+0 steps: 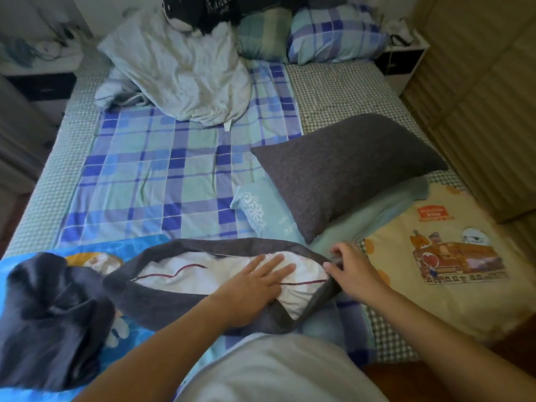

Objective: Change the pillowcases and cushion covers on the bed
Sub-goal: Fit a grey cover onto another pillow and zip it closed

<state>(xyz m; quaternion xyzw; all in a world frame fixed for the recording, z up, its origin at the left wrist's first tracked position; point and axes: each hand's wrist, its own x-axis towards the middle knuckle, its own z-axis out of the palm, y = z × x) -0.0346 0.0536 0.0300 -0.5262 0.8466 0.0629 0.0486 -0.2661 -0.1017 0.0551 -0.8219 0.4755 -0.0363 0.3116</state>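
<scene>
Head view gives me a bed covered by a small-check sheet, with a blue and green plaid sheet spread over its middle. Dark-fronted nightstands flank the head end, and ribbed tan panelling runs along the right side of the room. Up at the head I see a crumpled pale pillow, a black and white plush toy leaning above it, a green striped pillow and a plaid pillow side by side. A grey-covered pillow lies tilted on the right half, resting on a light teal pillowcase with a white pattern. Right of that sits a cream cover printed with a cartoon building. Nearest me, a white pillow with a red line lies partly inside a dark grey pillowcase, whose opening gapes around it. My left hand lies flat, fingers straight, pressing on the white pillow. My right hand pinches the edge of the dark grey pillowcase at its right corner. A bunched dark cloth sits at the lower left on a bright blue cartoon cover, just beside the pillowcase.
</scene>
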